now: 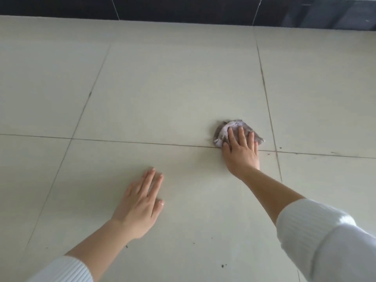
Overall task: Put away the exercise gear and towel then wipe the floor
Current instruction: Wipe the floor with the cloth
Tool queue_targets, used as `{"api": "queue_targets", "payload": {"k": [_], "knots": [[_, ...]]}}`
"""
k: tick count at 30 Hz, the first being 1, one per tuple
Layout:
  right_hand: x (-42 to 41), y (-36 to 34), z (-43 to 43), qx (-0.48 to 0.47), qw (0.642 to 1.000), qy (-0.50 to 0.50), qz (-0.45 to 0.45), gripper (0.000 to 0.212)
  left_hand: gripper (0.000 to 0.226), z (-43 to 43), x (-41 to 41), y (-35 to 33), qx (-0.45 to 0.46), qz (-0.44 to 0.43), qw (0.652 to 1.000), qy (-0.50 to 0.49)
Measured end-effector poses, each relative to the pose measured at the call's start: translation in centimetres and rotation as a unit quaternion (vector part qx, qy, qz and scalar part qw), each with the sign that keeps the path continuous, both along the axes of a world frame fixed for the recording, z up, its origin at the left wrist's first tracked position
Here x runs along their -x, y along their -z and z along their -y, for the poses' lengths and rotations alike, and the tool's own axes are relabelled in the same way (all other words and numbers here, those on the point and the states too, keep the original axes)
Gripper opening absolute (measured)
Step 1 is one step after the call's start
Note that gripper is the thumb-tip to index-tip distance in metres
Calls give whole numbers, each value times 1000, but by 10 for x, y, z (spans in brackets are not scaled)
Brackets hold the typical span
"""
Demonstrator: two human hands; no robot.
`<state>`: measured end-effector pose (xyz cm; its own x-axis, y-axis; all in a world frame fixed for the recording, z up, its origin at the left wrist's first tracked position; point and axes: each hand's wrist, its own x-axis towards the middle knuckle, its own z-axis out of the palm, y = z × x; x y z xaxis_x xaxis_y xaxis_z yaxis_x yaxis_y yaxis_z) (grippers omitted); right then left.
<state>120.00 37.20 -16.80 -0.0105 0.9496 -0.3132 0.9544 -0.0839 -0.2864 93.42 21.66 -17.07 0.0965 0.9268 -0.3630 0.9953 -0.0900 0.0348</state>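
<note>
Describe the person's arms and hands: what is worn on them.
The left hand and the right hand are bare: no gloves, rings or watch. The left sleeve and the right sleeve are white ribbed knit and end well short of the wrists, leaving the forearms uncovered.

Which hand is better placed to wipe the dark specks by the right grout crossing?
Right. The right hand presses the rag flat, close beside the specks; the left hand rests bare on the floor, farther off.
</note>
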Motion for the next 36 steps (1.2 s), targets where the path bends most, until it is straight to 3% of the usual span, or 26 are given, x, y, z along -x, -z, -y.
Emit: {"api": "queue_targets", "payload": {"k": [3,7,10,12,14,16,21,25,31,33,36], "knots": [[38,1,57,-24,983,-183,-12,56,65,16,20,-4,-3,-12,1000,-2],[55,4,118,-13,898,-440,-1,55,67,8,26,-11,-6,-31,1000,-1],[29,5,110,-24,839,-544,-4,55,66,-2,14,-7,19,-15,999,-36],[0,5,91,-27,871,-490,10,59,75,-5,3,-4,24,-2,998,-55],[-36,5,74,-33,944,-326,29,60,83,-6,-2,-5,38,-7,998,-57],[-67,3,66,-30,987,-154,34,57,74,-4,5,-9,59,-6,997,-50],[-103,1,87,-3,995,90,30,55,67,16,32,-20,107,-24,993,-40],[-81,4,120,-11,991,130,22,54,67,28,31,-19,88,-18,995,-49],[-19,-5,173,11,992,-123,0,53,67,7,12,-15,19,-14,994,-106],[4,-2,193,-14,967,-256,5,53,67,0,12,-12,6,-19,995,-100],[28,13,216,-61,884,-464,20,54,68,-4,12,-8,-5,-17,995,-96]]}}
